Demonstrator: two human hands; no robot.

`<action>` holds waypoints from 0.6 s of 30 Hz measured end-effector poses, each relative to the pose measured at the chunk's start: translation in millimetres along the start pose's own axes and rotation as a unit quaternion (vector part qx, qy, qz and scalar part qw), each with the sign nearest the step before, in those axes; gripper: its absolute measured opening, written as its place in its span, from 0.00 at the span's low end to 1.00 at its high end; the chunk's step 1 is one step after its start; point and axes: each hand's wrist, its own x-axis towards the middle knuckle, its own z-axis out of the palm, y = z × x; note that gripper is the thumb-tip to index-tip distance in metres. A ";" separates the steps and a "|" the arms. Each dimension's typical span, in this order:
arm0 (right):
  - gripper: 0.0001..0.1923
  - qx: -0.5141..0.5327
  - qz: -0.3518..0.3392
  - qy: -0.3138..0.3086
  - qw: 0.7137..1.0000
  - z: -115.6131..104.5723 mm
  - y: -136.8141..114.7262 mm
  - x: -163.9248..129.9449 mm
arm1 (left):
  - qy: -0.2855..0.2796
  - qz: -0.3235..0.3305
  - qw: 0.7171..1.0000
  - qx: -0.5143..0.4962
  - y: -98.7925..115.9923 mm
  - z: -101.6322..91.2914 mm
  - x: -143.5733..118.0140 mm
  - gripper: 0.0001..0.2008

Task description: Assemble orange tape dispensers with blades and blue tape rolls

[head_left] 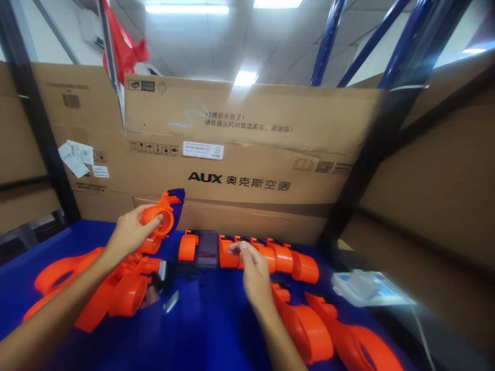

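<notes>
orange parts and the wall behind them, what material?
Orange parts: likely molded plastic, going by the uniform bright colour, smooth rounded shells and soft sheen. Back wall: brown corrugated cardboard, matte, with printed text, stuck labels and fold creases.

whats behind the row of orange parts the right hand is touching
Directly behind the row of orange parts stands a cardboard wall printed with AUX, rising from the blue table. The right hand touches the row's front. Whatever lies beyond the cardboard is hidden.
</notes>
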 end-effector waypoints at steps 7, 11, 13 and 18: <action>0.21 0.000 -0.008 -0.026 1.000 -0.3 0.5 0.3 | -0.110 0.064 0.958 0.257 -3.7 26.4 1.5 0.29; 0.20 -0.005 -0.009 -0.042 0.999 -0.3 -1.3 -1.9 | -0.135 0.068 0.948 0.280 -8.4 40.7 1.4 0.27; 0.20 -0.007 -0.008 -0.045 0.999 0.0 -1.8 -3.2 | -0.149 0.066 0.944 0.288 -11.4 45.8 1.7 0.25; 0.21 -0.020 -0.004 -0.049 0.999 1.4 -3.7 -5.9 | -0.172 0.065 0.936 0.301 -12.8 57.1 1.8 0.22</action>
